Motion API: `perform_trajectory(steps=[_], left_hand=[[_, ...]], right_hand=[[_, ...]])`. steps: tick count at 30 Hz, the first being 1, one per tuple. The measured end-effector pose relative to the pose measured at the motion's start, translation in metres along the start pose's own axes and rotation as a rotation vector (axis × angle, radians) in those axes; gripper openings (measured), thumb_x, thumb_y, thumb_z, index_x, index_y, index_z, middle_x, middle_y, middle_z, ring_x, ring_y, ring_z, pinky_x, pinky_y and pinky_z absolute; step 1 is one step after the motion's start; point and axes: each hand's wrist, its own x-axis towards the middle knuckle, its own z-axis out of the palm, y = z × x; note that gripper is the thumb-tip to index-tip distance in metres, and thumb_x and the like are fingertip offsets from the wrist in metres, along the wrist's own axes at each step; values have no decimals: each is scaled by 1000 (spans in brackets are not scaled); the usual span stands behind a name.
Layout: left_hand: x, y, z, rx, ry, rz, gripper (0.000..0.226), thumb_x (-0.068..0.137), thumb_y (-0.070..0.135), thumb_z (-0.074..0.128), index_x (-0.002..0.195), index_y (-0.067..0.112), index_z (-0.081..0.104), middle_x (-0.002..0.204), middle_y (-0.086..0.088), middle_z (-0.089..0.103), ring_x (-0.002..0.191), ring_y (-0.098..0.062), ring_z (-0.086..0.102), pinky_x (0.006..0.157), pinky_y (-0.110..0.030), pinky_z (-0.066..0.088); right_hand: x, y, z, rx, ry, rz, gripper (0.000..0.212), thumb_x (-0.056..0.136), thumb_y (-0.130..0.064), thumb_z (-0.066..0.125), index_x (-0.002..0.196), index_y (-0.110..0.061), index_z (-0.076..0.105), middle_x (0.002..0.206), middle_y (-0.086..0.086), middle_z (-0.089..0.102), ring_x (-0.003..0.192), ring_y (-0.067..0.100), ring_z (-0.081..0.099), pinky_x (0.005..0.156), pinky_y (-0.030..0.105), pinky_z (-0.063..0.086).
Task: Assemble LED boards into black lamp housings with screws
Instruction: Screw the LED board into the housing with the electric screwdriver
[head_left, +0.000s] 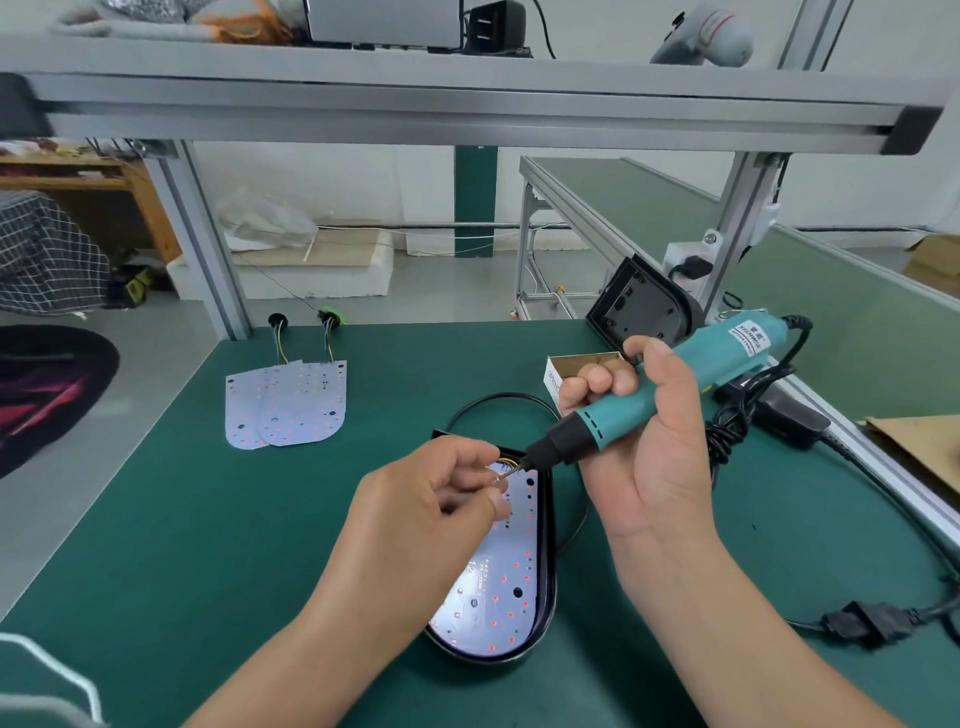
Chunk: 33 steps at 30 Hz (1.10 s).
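A: Start left of the housing. How many loose boards?

B: Two spare boards (285, 402), overlapped on the green counter (171, 519), well to the left of the housing and farther back. Each trails a wire bundle to a round grommet; two grommets (278, 319) sit at the counter's far edge.

A: And the housing itself?

B: One black housing (545, 613) lies flat near the counter's middle with one LED board (498, 571) seated inside it, red dots showing across the white face. A black cable (498, 397) loops behind it.

A: Hands?

B: Left hand (421, 514) is over the housing's far end, grip pinched on a small screw (497, 478) at the driver tip; the screw is too small to make out clearly. Right hand (639, 431), just right of the housing, has its grip clenched round one teal driver (670, 379), tilted down toward the housing's top end.

A: Anything right of that?

B: One small open box (582, 366) behind the right hand's fingers, one second housing (644, 306) propped upright behind the box, and one black power plug (867, 623) on the counter far right of the housing.
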Motion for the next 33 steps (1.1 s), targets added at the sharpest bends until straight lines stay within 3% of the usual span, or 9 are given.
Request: perform_trajectory(steps=[5,8,10,12,17,21,26,30,33], left_hand=[[1,-3,-2,61,63,60,43,94,17,66,111,56,65,110,26,74,89,-2,75,61,-18,57],[10,-7,-9,280,198,108,42,85,45,63,125,56,56,122,30,60,104,-3,61,81,-19,52],[21,-14,-12,421,172,26,60,86,55,66,142,47,46,131,24,48,123,-7,50,96,-30,48],[32,-16,-12,466,67,-147,75,84,62,70,149,43,38,133,14,46,119,-10,55,87,-31,48],[43,-20,-11,474,-73,-257,58,70,64,77,116,48,45,88,20,72,70,3,67,64,-29,52],[44,-20,-21,413,-99,-307,57,65,58,84,103,39,46,95,8,71,79,-10,71,68,-33,58],[44,-20,-34,451,-124,-207,64,71,39,84,120,47,44,115,12,58,86,-14,67,73,-33,54],[47,-21,-40,435,-193,-212,39,63,43,81,100,41,71,100,11,74,83,-9,72,80,-38,62],[47,-25,-38,439,-159,-238,34,59,51,82,86,34,71,84,10,76,69,-10,69,69,-34,57]], right_hand=[[1,-3,0,6,8,-6,6,100,-19,64,96,-15,61,71,-1,45,68,16,54,72,33,53],[5,-7,-2,7,21,-18,6,99,-18,64,96,-15,60,70,-1,44,67,16,53,71,33,53],[9,-11,-4,9,43,-36,7,99,-17,64,96,-14,59,70,-1,44,66,16,52,71,33,53],[13,-14,-8,10,65,-52,8,98,-16,65,96,-14,58,70,-1,44,66,16,52,71,33,53],[22,-18,-17,7,123,-65,10,95,-14,68,96,-14,58,70,-1,45,67,16,52,71,33,53],[25,-17,-21,-17,129,-59,12,95,-13,69,98,-12,57,69,0,45,66,16,53,69,34,53],[23,-11,-22,-43,105,-33,11,95,-14,67,99,-14,57,69,-1,45,65,16,53,69,32,54],[21,-7,-21,-60,78,-21,9,97,-14,66,99,-15,58,69,-1,46,65,15,53,70,32,55],[19,-5,-21,-56,59,-16,10,97,-14,66,101,-15,57,69,-1,46,65,15,53,70,33,54]])
